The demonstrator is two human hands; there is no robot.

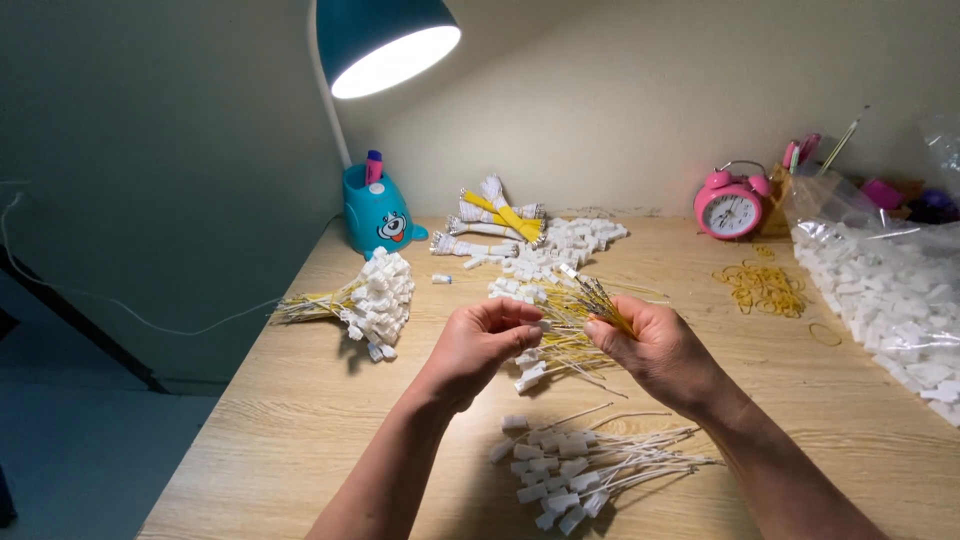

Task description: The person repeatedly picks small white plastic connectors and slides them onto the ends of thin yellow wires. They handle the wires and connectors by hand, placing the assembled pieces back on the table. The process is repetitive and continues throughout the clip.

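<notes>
right hand (655, 345) fist clamped on a sheaf of thin yellow wires (590, 305), held above the pale wood-grain desk (300, 400) | left hand (485, 340) fingertips pinched on a small white plastic connector (542, 326) at the sheaf | finished white-capped wires (580, 470) fanned just below the hands | loose blocky white connectors (545, 262) heaped behind

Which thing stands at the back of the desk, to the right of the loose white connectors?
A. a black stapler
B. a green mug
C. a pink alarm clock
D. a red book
C: a pink alarm clock with two bells stands against the wall, beyond the rubber bands.
</notes>
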